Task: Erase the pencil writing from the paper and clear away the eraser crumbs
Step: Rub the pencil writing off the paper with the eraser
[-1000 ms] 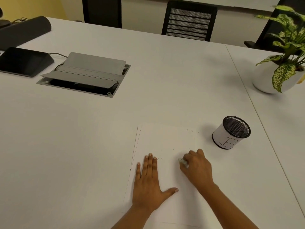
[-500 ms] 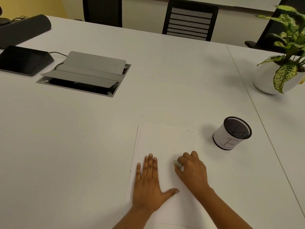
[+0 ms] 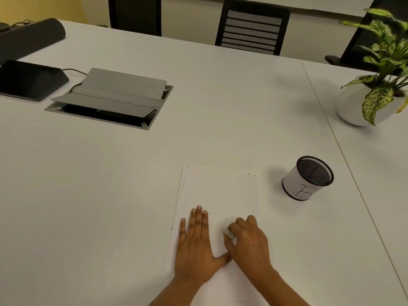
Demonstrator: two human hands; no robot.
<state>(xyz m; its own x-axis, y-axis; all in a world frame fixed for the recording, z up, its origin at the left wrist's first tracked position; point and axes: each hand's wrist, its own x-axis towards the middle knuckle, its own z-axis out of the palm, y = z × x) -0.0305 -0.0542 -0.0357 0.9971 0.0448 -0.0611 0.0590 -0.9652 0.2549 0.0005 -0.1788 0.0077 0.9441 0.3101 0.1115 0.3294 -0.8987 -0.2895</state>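
A white sheet of paper (image 3: 220, 186) lies on the white table (image 3: 110, 195) near its front edge, with other sheets showing under its left side. My left hand (image 3: 196, 248) presses flat on the paper with straight fingers. My right hand (image 3: 249, 244) pinches a small pale eraser (image 3: 227, 232) whose tip touches the paper just right of my left hand. Faint pencil marks (image 3: 211, 213) show beside my left fingertips. A few dark crumbs (image 3: 252, 175) sit near the paper's top right corner.
A mesh pen cup (image 3: 308, 178) with a white label stands right of the paper. A potted plant (image 3: 375, 85) is at the far right. An open grey cable box (image 3: 114, 100) and a black device (image 3: 28, 80) lie at the back left. Black chairs (image 3: 251, 29) stand behind the table.
My right hand has slid the eraser leftward and toward me across the paper, closer to my left hand. My left hand stays pressed in place.
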